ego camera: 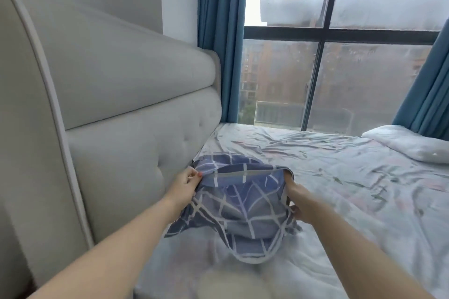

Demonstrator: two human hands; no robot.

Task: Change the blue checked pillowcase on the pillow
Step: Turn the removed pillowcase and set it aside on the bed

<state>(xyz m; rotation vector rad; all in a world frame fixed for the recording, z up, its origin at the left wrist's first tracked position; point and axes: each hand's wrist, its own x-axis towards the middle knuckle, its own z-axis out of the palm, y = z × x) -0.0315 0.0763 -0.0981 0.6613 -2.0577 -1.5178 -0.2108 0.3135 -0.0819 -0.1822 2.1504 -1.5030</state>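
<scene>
Apparently the job is sitting somewhere in its middle. The blue checked pillowcase (243, 204) is hanging limp and crumpled between the two hands, low over the sheet (340, 172) and close to the padded headboard (121, 104). It is looking too flat to be holding a pillow, while a bare white pillow (410, 144) is lying well apart from it at the far right of the bed. Whether this is the case to be retired or the fresh one to go on, the view is not telling. Either way I am judging that the stuffing step is not yet done: the pillow is going to need bringing over and feeding into the opening, and the corners shaking out after that. The left hand (184, 184) is pinching the left end of the case's open hem, its fingers (193, 175) curled together on the cloth near the headboard. The right hand (300, 199) is gripping the right end of the same hem, with the fingertips disappearing inside the opening and the thumb (295, 209) pressing on the outside, so the mouth is being stretched taut between the two hands. Something pale and blurred (233, 284) is showing at the bottom edge, too soft to identify.
</scene>
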